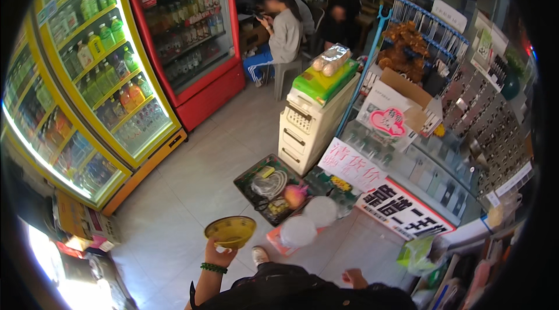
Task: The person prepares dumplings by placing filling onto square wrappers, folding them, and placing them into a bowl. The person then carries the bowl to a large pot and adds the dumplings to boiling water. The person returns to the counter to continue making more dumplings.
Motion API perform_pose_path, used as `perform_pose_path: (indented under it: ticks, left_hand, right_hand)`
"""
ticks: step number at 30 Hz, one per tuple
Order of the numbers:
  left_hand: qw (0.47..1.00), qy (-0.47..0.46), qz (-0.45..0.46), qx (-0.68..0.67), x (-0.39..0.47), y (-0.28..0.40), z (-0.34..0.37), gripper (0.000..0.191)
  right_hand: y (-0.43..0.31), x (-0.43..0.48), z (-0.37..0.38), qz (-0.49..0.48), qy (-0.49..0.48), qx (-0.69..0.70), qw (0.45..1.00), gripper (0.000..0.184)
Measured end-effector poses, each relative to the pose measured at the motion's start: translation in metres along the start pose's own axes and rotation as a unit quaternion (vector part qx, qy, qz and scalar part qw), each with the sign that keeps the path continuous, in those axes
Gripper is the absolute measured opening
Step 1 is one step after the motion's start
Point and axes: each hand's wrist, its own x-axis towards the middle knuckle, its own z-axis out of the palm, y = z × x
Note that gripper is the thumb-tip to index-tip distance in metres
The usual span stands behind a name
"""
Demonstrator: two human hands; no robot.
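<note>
My left hand (pixel 219 254), with a green bead bracelet (pixel 214 268) at its wrist, grips the rim of a yellow bowl (pixel 231 230) held over the tiled floor. The bowl's inside shows and holds nothing that I can see. My right hand (pixel 354 278) hangs low at the right of my body, its fingers curled, with nothing visible in it. Ahead on the floor a dark tray (pixel 244 194) holds a coiled cable (pixel 275 182), a red dragon fruit (pixel 295 196) and small yellow items. Beside it are two round whitish lidded containers (pixel 298 231).
Lit drinks fridges (pixel 161 152) and a red fridge (pixel 209 100) line the left. A cream drawer unit (pixel 301 135) and a glass display counter (pixel 430 170) stand right. One person (pixel 284 32) sits on a stool at the back, with others nearby. Boxes (pixel 83 222) lie lower left.
</note>
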Motion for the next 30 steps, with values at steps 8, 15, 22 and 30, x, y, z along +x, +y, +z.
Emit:
perform_pose_path:
  ticks: [8, 15, 22, 30]
  left_hand:
    - [0.957, 0.082, 0.174, -0.215, 0.045, 0.203, -0.035, 0.053]
    - [0.957, 0.110, 0.135, -0.232, 0.197, 0.301, -0.024, 0.060]
    - [0.987, 0.072, -0.072, -0.125, 0.343, 0.320, 0.109, 0.054]
    - [0.965, -0.063, -0.172, 0.188, 0.361, 0.290, 0.236, 0.044]
  right_hand:
    - [-0.225, 0.291, -0.044, 0.236, -0.014, 0.146, 0.961, 0.026]
    - [-0.286, 0.362, 0.001, 0.293, 0.050, 0.144, 0.944, 0.028]
    - [-0.337, 0.351, 0.057, 0.430, 0.082, 0.236, 0.868, 0.028]
    - [-0.380, 0.335, 0.088, 0.439, 0.230, 0.261, 0.828, 0.032]
